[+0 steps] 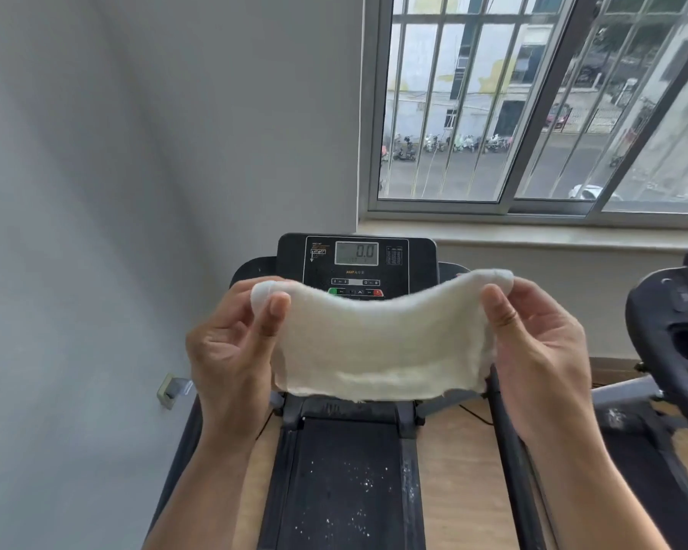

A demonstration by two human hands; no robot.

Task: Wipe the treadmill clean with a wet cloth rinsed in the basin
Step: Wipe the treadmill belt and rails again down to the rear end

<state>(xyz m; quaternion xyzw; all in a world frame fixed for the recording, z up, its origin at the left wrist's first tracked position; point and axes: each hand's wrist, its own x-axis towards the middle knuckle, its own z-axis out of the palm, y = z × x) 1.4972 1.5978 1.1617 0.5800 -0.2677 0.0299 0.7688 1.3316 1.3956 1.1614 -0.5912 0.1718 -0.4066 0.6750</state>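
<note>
Now: white terry cloth [378, 343] stretched flat in mid-air between both hands, held in front of the treadmill console [356, 264] and hiding its lower edge. Left hand [231, 351] at 9 o'clock of the cloth, thumb and fingers pinched shut on the upper left corner, which is bunched over the fingertips. Right hand [541, 343] at 3 o'clock, its grip likewise closed on the upper right corner. Top edge sags in the middle; bottom edge hangs free, slightly frayed.

Below, toward 6 o'clock: treadmill belt [342, 482], black, scattered with white specks. Dusty side rail [408, 482] beside it. Console display reads 0.0, so the machine looks powered. Red and green buttons [356, 292] sit just above the cloth's top edge.

Risks, as judged:
- A wet cloth over a live console could push water into buttons or display, or a firm wipe could press start and run the belt.
- Cloth held by corners only; one pinch slipping drops it onto the gritty belt.
- Cannot tell how wet it is; too dry would smear the specks.

Second treadmill [676, 311] at 3 o'clock, plugged wall socket [169, 391] at 8 o'clock, barred window [533, 101] at 1 o'clock. Basin not in view.
</note>
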